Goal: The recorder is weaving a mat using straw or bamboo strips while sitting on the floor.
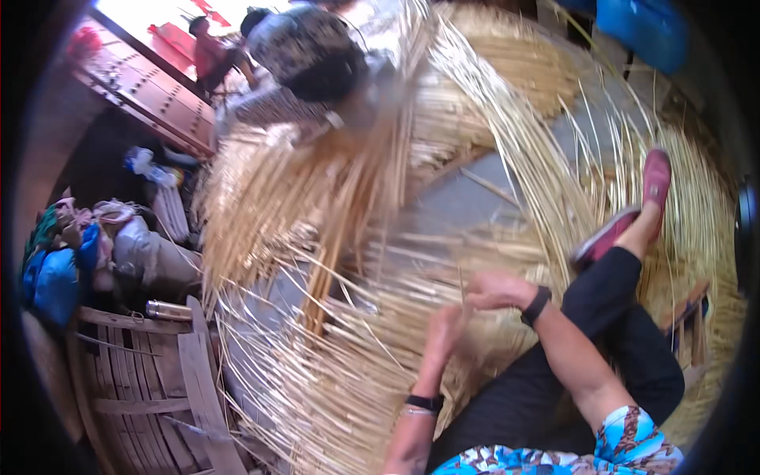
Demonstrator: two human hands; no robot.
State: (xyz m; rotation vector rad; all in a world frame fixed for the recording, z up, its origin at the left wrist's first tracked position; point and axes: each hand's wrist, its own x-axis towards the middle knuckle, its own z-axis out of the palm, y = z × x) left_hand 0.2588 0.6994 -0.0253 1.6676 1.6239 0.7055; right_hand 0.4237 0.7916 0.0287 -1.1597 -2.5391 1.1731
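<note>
Head camera: left hand [445, 326] and right hand [499, 290], fingers curled, sit close together above straw [348, 388] spread across the floor [447, 202]; blur leaves their grip impossible to tell. Staying close should steady thin pieces.

blue-white-brown patterned top [633, 442] | black trousers [603, 291] | dark wristbands [537, 305] | maroon shoes [656, 176]

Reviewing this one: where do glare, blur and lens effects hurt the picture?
Head view: white glare washes out the upper-left background; head view: blur softens the bare left hand, bare right hand and pale-yellow straw stalks beyond them; head view: fisheye framing leaves the corners black.
</note>
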